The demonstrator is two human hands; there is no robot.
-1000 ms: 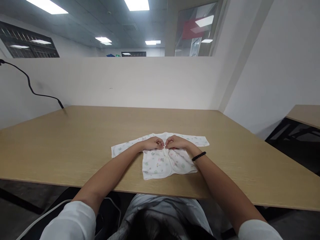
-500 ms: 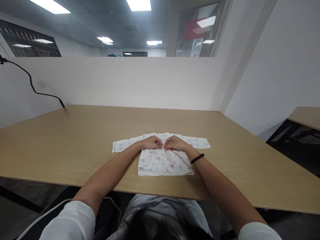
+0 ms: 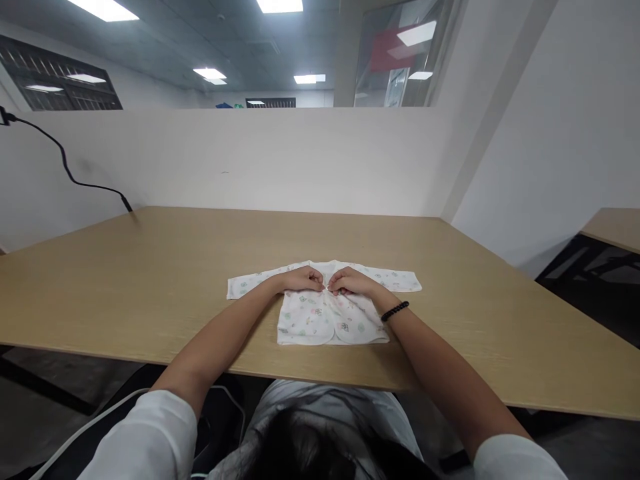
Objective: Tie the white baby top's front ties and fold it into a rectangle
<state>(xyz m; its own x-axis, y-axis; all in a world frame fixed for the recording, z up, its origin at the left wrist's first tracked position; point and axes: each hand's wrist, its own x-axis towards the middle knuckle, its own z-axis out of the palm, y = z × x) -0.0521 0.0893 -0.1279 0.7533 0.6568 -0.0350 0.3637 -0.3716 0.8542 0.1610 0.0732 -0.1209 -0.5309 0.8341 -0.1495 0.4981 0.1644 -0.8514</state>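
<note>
A small white baby jacket with a pale green and pink print lies on the wooden table, its sleeves spread to both sides. My left hand pinches the left front edge near the middle of the chest. Close beside it, my right hand pinches the other front edge, the fingertips of both hands almost touching. The cloth puckers a little under the fingers. Whatever fastener may lie between the fingertips is too small to make out. A black beaded bracelet circles my right wrist.
A white partition stands along the table's far edge. A black cable hangs over the far left corner. At the right, beyond a wall, is another table. A white cord runs below the table's front edge at left.
Both hands stay at the middle of the jacket front, with the fingertips slightly closer together and the cloth drawn up a bit more. The whole view has shifted slightly.
</note>
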